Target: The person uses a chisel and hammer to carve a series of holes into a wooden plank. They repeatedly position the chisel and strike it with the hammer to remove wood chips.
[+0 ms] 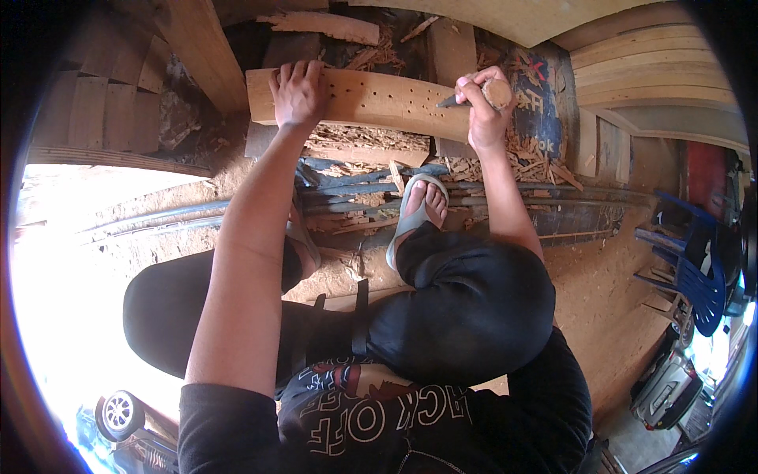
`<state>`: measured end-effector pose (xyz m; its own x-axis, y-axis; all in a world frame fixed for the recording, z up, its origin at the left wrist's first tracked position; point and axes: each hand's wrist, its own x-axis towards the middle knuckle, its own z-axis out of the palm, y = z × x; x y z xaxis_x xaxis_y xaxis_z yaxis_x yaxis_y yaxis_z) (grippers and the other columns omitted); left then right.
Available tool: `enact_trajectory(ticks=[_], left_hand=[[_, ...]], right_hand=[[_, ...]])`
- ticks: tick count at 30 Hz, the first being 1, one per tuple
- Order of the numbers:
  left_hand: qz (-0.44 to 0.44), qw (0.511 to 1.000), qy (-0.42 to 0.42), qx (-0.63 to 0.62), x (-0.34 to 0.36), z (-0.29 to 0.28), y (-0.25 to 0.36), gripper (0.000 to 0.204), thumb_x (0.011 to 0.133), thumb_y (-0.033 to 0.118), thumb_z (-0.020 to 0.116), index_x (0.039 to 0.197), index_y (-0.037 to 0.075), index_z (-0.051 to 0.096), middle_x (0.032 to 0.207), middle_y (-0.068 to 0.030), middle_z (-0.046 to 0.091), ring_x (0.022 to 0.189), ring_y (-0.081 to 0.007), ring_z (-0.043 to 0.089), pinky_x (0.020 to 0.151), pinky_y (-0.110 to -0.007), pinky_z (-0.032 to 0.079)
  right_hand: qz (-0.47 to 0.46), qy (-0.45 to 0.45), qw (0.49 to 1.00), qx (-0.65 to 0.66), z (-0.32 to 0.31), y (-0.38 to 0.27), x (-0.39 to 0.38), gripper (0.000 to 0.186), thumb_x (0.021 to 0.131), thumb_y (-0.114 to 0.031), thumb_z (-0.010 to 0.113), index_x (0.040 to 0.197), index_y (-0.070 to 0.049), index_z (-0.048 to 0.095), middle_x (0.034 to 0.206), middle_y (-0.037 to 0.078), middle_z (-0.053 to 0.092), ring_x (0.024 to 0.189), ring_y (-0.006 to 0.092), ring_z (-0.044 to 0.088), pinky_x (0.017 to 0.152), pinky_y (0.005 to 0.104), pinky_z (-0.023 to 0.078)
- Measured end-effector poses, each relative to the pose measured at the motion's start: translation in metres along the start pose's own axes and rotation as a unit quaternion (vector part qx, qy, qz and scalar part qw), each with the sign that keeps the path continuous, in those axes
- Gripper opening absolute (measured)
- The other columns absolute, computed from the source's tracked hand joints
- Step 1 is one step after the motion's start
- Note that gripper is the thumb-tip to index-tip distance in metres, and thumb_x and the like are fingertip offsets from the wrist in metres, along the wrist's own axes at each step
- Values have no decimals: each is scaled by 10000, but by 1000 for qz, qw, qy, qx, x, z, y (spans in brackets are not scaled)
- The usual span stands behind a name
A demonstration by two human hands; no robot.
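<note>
My hands on a drilled plank, seen over my own knees.

Nearest, at the bottom of the frame, are my dark shirt and black trousers (466, 308), knees bent, and just above them my foot in a grey sandal (418, 209) resting on dusty ground. Past that, in the upper middle, a pale wooden plank (379, 99) dotted with small holes lies across the frame. My left hand (298, 93) grips its left end, fingers curled over the far edge and palm pressed flat on the face. My right hand (483, 107) is clenched around a round wooden-handled tool (496, 92), its dark metal tip touching the plank's right end. Wood chips (537, 162) litter the ground beneath. Blue plastic chairs (695, 268) stand at the right edge.
</note>
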<state>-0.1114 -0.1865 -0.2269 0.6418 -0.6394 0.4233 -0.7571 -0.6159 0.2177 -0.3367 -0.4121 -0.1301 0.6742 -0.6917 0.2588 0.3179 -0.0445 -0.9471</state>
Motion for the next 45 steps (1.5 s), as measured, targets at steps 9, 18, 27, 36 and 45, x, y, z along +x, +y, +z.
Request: enact_trajectory(ticks=[9,18,27,36,45], left_hand=[[-6,1000,-12,12,0,-1,1,234,954,271,631,1160,169,675,1183,-74,688,1227,-316,574,1119,-547,379],[-9,1000,-21,10,-1,4,-2,260,974,269,614,1205,175,688,1206,-60,695,1239,-311,573,1127,-550,379],[42,999,-4,15,-2,1,-5,283,988,263,612,1240,162,692,1241,-81,701,1256,-320,580,1120,-564,391],[85,938,-324,84,9,-56,-6,1027,888,766,644,1685,235,274,1701,-131,344,1558,-360,342,1255,-657,224],[98,897,-416,115,9,-78,-10,1028,886,862,544,1684,258,307,1722,-145,340,1582,-368,327,1275,-646,208]], right_hand=[[6,-19,1000,3,5,1,-2,196,907,27,732,847,-56,565,778,44,659,681,103,610,675,284,499],[-104,118,940,-301,-48,-33,-48,206,942,-57,780,884,-70,583,773,9,598,669,112,576,652,301,465],[90,350,862,-356,-125,-121,-279,164,982,-89,730,853,-63,632,729,-15,586,646,104,555,587,302,470],[38,526,816,-237,-158,-151,-370,225,961,-74,753,835,-106,570,762,0,565,718,127,546,682,316,448],[-19,508,820,-265,-150,-225,-302,223,969,-111,746,801,-63,606,791,9,569,756,128,533,727,315,441]])
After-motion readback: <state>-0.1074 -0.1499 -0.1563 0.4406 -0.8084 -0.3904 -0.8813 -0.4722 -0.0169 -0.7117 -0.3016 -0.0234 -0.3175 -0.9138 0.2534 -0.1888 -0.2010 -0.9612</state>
